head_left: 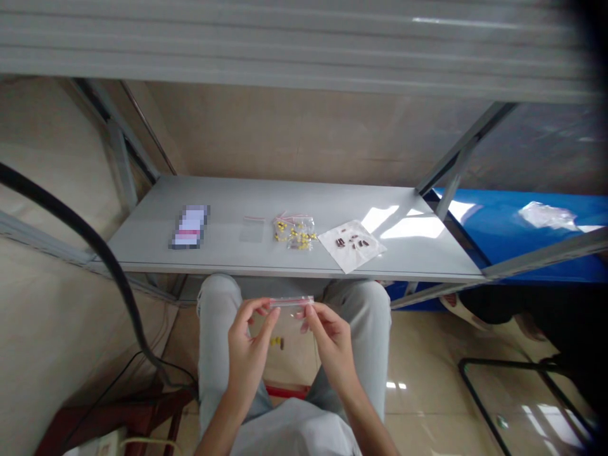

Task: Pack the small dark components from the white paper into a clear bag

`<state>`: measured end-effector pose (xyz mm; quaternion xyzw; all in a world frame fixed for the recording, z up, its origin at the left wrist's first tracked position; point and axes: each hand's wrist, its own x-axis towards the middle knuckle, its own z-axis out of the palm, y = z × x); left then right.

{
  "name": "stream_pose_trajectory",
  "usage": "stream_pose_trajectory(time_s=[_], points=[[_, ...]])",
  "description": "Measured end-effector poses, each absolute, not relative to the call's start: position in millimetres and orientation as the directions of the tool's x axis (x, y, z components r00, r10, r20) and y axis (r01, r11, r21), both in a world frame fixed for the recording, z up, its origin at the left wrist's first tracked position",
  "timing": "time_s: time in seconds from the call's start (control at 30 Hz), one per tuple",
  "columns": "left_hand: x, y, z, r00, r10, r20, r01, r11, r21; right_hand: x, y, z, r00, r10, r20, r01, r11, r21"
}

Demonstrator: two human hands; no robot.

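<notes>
Between my two hands, above my lap, is a small clear zip bag (291, 301) with a red-striped top edge. A few yellow and brown pieces (276, 342) show low in it. My left hand (253, 339) pinches the left end of the zip strip, and my right hand (329, 335) pinches the right end. On the grey shelf ahead lie filled zip bags (295, 232) with yellow pieces. To their left is a flat zip bag (253, 230) with nothing visible inside. At right, several dark brown capsule-like pieces (354, 240) rest on a white paper sheet (348, 263).
A phone with a blurred screen (190, 227) lies on the left of the grey shelf (228, 196). A black cable (95, 234) curves down at left. Beyond the frame at right is a blue surface (503, 221) with clear plastic (546, 216). Another person's foot (463, 310) shows below.
</notes>
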<state>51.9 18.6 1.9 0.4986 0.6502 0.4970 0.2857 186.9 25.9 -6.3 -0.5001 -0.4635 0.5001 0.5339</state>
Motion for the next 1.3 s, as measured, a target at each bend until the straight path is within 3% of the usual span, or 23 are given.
stream_pose_trajectory(time_s=[0.2,0.57,1.3], points=[[50.1,21.0,4.6,-0.293,0.938,0.184,0.318,-0.086,0.944,186.8,27.3,-6.4,0.102,0.993,-0.064,-0.186,-0.044,-0.982],[55.9,15.5,9.5,-0.316,0.879,0.357,0.462,-0.187,0.867,190.5,22.6,-0.4,0.107,0.994,-0.026,-0.150,-0.010,-0.989],[55.1,23.3,12.7,-0.214,0.959,0.183,0.269,-0.123,0.955,192.4,31.5,3.5,0.024,0.999,-0.032,-0.200,-0.027,-0.979]])
